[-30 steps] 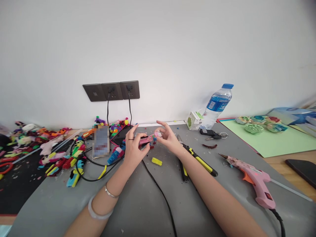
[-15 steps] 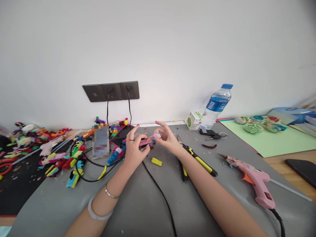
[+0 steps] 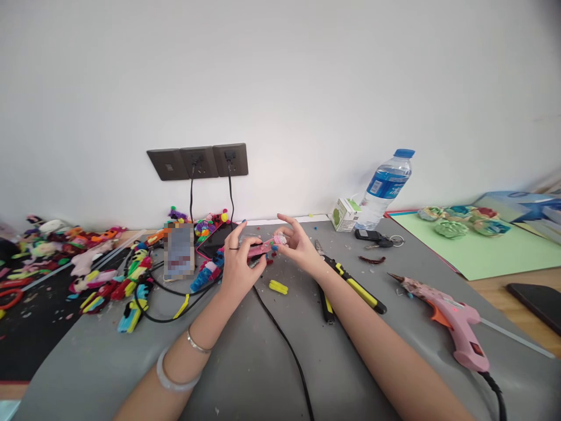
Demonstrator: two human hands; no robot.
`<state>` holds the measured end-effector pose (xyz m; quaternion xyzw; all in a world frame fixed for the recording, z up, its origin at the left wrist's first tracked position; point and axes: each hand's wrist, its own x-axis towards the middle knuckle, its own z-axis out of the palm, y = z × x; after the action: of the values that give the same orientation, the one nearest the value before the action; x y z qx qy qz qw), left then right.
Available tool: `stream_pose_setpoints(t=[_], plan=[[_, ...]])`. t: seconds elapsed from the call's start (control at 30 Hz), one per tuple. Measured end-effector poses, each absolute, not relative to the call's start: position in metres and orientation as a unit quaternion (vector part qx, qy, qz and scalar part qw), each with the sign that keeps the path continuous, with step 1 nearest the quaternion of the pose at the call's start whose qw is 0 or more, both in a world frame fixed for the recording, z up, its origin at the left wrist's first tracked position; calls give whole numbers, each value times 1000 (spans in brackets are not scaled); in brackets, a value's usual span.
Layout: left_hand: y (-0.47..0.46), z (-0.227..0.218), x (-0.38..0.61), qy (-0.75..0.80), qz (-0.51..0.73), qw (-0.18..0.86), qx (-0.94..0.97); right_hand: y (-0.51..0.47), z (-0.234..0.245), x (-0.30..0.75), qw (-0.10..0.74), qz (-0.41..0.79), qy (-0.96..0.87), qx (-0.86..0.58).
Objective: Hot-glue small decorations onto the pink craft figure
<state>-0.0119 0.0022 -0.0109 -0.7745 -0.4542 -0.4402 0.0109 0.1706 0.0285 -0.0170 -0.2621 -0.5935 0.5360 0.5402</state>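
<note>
Between the thumb and fingers of my left hand (image 3: 240, 257) is a slim pink craft piece (image 3: 259, 250), held just above the grey mat. My right hand (image 3: 300, 250) pinches its far end, where a fuzzy pink-and-white part (image 3: 279, 240) shows. The fingertips partly cover the piece, so its exact kind is unclear. Below the hands lies a short yellow fuzzy bundle (image 3: 278, 286). Yellow-and-black pliers (image 3: 350, 280) rest under my right forearm. A blue-and-pink fuzzy figure (image 3: 207, 275) lies left of my left hand.
A pink glue gun (image 3: 451, 321) lies at the right. Behind stand a tilted water bottle (image 3: 385, 187), a small carton (image 3: 345, 214) and keys (image 3: 385, 241). Colourful fuzzy figures (image 3: 127, 275), a phone (image 3: 179, 251) and black cables (image 3: 284, 336) spread left and centre.
Almost nothing differs. Both hands keep their places on the pink piece, with only a very slight shift of the right fingers.
</note>
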Motion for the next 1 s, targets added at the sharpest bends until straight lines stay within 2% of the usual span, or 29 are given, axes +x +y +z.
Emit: stream_pose_setpoints(t=[1.0], plan=[[4,-9,-14,-453,-435,26,-778,25,-15,171,530,533,-604,-265]])
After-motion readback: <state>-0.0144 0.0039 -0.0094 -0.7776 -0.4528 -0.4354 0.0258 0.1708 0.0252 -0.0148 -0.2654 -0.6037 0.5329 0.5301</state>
